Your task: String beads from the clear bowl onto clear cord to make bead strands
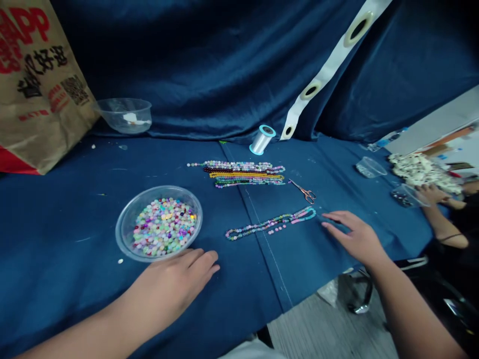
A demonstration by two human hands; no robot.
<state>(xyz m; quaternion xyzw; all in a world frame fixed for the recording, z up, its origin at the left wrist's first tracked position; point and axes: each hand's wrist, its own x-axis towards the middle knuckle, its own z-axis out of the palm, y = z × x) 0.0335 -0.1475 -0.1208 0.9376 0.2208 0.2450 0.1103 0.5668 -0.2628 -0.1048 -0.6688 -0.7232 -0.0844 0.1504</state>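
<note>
My left hand rests palm down on the blue cloth, against the near rim of a clear bowl of multicoloured beads; its fingers are bent and their tips are partly hidden. My right hand is at the right end of a looped bead strand, thumb and fingers apart, with nothing seen between them. A few loose pink beads lie just below that strand. Farther back, several bead strands lie side by side. Scissors are to their right.
A spool of clear thread stands near the back curtain. At the back left are a paper bag and a clear bowl with something white inside. On the right, another person's hand is by small containers and a white pile.
</note>
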